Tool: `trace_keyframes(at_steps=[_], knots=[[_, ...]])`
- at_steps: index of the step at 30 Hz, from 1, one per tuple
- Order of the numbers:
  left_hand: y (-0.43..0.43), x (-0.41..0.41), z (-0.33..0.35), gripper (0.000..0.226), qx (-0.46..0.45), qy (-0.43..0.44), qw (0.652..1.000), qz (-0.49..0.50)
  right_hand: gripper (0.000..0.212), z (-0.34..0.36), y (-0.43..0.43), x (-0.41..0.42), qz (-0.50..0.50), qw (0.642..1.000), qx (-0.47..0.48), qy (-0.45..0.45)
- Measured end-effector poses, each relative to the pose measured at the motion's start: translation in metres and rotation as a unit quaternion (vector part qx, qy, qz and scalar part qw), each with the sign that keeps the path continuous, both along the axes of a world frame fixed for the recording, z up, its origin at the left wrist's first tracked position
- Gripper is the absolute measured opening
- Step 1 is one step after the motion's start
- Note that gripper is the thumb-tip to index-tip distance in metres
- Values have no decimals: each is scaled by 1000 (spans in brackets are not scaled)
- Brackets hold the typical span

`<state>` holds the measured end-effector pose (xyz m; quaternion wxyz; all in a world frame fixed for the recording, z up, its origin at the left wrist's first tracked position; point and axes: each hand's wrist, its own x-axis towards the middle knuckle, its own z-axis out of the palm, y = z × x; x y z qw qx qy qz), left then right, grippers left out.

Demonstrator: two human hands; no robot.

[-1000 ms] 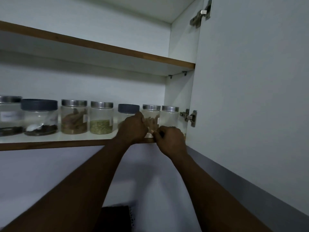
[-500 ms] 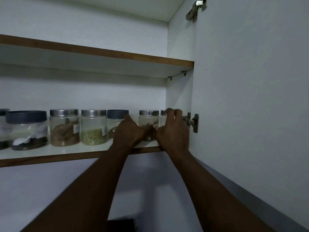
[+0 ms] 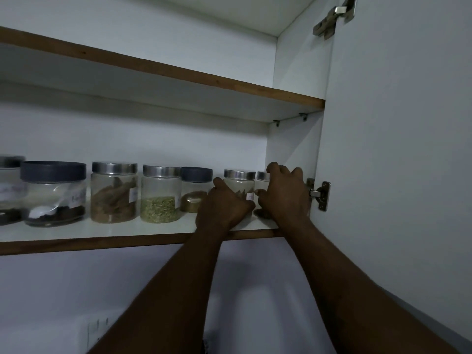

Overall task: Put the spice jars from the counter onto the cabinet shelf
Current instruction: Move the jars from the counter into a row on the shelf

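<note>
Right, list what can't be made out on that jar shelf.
All in the head view:
- Rightmost jar: right hand covers most of it below the lid, so its contents can't be told.
- Steel-lidded jar beside it: left hand hides its lower half, and the grip is unclear.
- Far-left jar: cut off by the frame edge.
- Jar labels: too blurred to read.

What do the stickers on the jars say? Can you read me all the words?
Clear far-left jar with a silver lid: white handwritten sticker, too blurred to read.
Wide clear jar with a dark lid: white handwritten sticker, too blurred.
Silver-lidded jar of brown bark: sticker seen edge-on, unreadable.
Silver-lidded jar second from right: sticker mostly hidden.
No words can be read anywhere.
</note>
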<state>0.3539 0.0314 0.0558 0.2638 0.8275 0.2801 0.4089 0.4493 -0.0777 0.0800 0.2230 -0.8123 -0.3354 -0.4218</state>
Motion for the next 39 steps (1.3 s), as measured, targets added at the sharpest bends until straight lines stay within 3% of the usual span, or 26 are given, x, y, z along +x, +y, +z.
trace_keyframes(at_steps=[5,9,14,20,26,31,39], knots=[[2,2,0,104,5,-2,1000,25,55,2,-1,8,-1,1000,8,-30],[1,1,-1,107,1,-22,999,27,54,-9,5,8,90,994,61,12],[-4,-3,-1,90,2,-37,999,35,68,-29,11,8,126,986,104,29],[-7,-6,1,101,17,-34,998,55,85,-34,12,17,147,971,179,61],[-9,-9,2,108,13,-34,998,50,73,-35,12,18,180,960,203,69],[-6,-10,1,103,27,-9,998,61,72,-33,9,18,231,937,202,169],[-3,-8,0,94,14,-7,998,60,101,-36,13,25,178,955,195,138]])
